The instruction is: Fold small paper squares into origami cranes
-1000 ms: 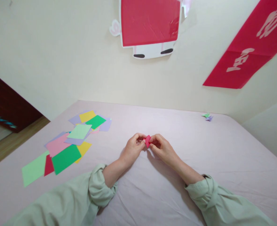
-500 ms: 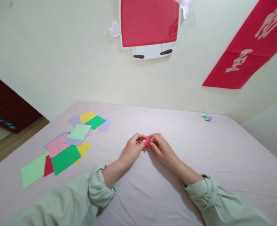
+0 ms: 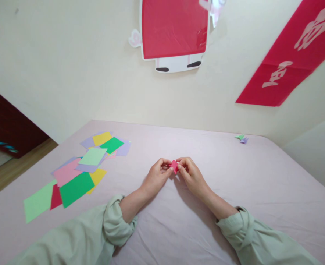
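Note:
A small folded red paper piece sits between my two hands, just above the pale pink bedsheet. My left hand pinches its left side with thumb and fingertips. My right hand pinches its right side the same way, fingers curled. Both wrists rest on the sheet, and both arms wear light green sleeves rolled up at the forearm.
Several loose coloured paper squares lie spread on the sheet to the left. Two small folded paper pieces, green and purple, sit at the far right by the wall. A red banner and a red-and-white poster hang on the wall.
The red paper has turned a little between my fingertips and now shows a flatter face. My hands stay together at the same spot; the view has shifted slightly.

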Demonstrator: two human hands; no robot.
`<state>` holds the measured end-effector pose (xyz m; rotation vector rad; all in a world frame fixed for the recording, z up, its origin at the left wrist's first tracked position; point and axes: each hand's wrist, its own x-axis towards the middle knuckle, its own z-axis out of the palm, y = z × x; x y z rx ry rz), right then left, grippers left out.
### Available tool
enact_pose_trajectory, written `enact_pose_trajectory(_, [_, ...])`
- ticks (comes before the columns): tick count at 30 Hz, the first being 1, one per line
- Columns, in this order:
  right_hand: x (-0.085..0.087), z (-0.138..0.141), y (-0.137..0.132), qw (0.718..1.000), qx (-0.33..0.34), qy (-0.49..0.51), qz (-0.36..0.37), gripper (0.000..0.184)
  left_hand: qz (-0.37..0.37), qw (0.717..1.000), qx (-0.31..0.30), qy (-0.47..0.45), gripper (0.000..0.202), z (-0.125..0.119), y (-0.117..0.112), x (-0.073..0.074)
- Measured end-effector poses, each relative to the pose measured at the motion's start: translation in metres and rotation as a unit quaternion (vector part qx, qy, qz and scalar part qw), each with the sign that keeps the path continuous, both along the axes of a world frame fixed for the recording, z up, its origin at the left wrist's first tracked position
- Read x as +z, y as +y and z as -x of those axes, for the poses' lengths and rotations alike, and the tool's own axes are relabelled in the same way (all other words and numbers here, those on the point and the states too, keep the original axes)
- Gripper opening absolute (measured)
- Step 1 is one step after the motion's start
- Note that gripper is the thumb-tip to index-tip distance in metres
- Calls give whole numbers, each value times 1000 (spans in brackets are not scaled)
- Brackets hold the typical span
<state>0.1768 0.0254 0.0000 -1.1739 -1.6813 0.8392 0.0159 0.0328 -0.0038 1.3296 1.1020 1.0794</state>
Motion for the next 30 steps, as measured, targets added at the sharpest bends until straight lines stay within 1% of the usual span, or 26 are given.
enact_pose_trajectory(4, [5, 0, -1, 1000, 19, -17, -18, 7, 0, 1000, 17, -5, 16, 1, 2, -4])
enact_pose_trajectory(7, [6, 0, -1, 999, 34, -17, -21, 9, 9, 1000, 19, -22, 18, 1, 1, -3])
enact_pose_trajectory(17, [1, 0, 0, 999, 33, -16, -12, 9, 14, 999, 20, -24, 21, 1, 1, -1])
enact_pose_trajectory(23, [2, -1, 0, 998, 34, -45, -21, 10, 19, 999, 23, -30, 27, 1, 0, 1])
enact_pose_trajectory(30, [3, -3, 0, 995, 47, -75, -43, 13, 13, 999, 20, -21, 18, 0, -1, 4])
